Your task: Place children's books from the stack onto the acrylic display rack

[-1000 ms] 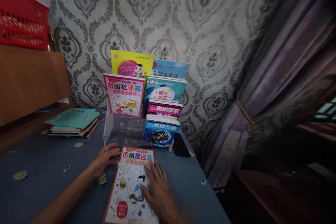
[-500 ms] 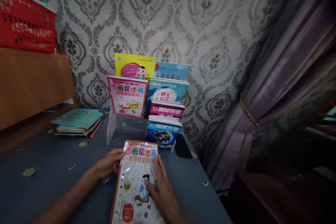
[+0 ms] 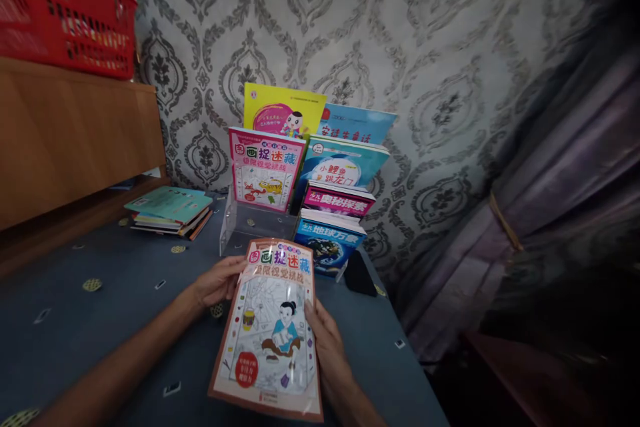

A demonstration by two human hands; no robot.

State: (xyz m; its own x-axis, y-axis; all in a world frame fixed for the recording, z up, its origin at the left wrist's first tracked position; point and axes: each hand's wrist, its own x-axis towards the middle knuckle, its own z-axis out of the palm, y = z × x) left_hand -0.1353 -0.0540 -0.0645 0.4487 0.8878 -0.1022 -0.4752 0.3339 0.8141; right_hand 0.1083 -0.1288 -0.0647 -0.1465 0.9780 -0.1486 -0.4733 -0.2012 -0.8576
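Observation:
Between my two hands is a picture book (image 3: 273,330) with an orange-brown border and a drawn figure in blue on its cover. My left hand (image 3: 220,282) grips its upper left edge, thumb at the front, the other fingers partly hidden. On the right edge my right hand (image 3: 327,340) is closed, with some fingers out of sight behind the book. Just beyond its top stands a clear stepped book stand (image 3: 250,227). A pink picture book (image 3: 265,177) and a yellow book (image 3: 285,103) lean on the stand's left side. On the right are blue, teal and magenta books (image 3: 330,247).
A stack of books (image 3: 173,207) lies on the table at the left. Above it, a red basket (image 3: 90,27) sits on a wooden cabinet (image 3: 80,140). A black phone-like object (image 3: 361,275) lies right of the stand, and a tied curtain (image 3: 460,293) hangs beyond the table edge.
My right hand has moved from lying across the cover to gripping the book's right edge. More of the cover shows, and the camera view has shifted slightly left and down.

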